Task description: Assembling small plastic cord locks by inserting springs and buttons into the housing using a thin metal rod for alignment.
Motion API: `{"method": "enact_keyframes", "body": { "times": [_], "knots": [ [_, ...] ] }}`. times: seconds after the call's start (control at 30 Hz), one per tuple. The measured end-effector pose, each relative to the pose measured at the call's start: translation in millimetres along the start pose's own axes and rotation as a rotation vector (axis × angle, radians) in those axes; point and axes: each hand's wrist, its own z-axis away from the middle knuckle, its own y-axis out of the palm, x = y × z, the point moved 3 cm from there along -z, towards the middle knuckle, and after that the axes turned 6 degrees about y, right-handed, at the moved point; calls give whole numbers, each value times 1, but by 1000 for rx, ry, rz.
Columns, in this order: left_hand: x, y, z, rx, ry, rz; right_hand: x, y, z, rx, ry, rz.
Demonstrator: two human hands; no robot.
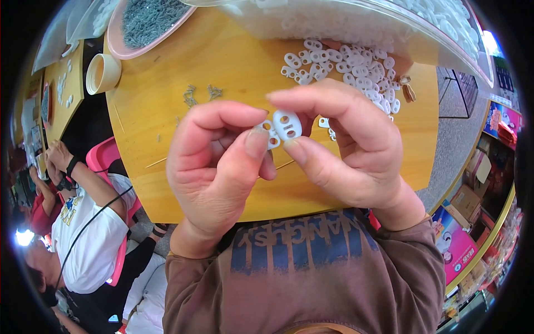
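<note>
Left hand (pixel 217 161): pinching holed white piece (pixel 272 140) above counter (pixel 239 72) | right hand (pixel 356 142): part-curled, thumb at second white piece (pixel 287 126), hold unclear | step: apparently pairing pieces | next: likely careful hole alignment

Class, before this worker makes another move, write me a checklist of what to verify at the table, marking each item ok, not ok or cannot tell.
1. Left hand grips the left white piece: ok, pinched at the fingertips.
2. Right hand grips the right white piece: ok, thumb below, fingers above.
3. The two pieces are joined: cannot tell; they overlap in view.
4. Spare white pieces within sight: ok, heaped beyond the right hand.
5. Loose small grey parts gathered together: not ok, scattered in clusters.
6. Tabletop free of stray sticks: not ok, a thin stick lies left of the left hand.
</note>
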Motion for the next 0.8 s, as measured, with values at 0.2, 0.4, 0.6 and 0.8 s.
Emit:
{"method": "enact_keyframes", "body": {
  "times": [0.2, 0.4, 0.6, 0.8],
  "knots": [
    [2, 0, -1, 19, 10, 31, -5, -4, 2, 17, 126, -167],
    [1, 0, 1, 63, 52, 28, -4, -5, 2, 19, 206, -296],
    [4, 1, -1, 106, 98, 11, -8, -5, 0, 0, 285, -400],
    [4, 2, -1, 95, 120, 0, -5, -6, 1, -4, 288, -386]
  ]
}}
